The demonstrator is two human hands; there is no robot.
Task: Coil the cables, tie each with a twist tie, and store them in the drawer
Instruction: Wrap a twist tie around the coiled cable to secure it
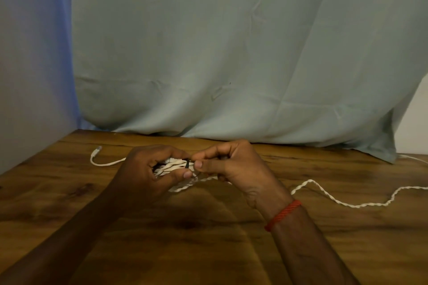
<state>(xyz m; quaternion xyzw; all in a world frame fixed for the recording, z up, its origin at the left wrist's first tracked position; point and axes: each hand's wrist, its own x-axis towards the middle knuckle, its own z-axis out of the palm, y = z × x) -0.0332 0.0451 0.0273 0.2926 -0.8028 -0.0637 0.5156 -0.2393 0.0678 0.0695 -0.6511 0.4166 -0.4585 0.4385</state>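
Above table (208,238), left hand (143,169) grip clasps white coiled cable (172,165); right hand (231,164) pinches black twist tie (187,164).

Prob. a home room w/ makeshift setup: wood-grain tabletop (208,250) sitting in a corner, creased pale-green cloth sheet (231,53) hanging behind as backdrop, plain wall (30,53) on left catching bluish light, white wall (416,122) showing at right.

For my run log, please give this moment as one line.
left hand holds white coil | right hand pinches dark twist tie | twisted cable loose on table
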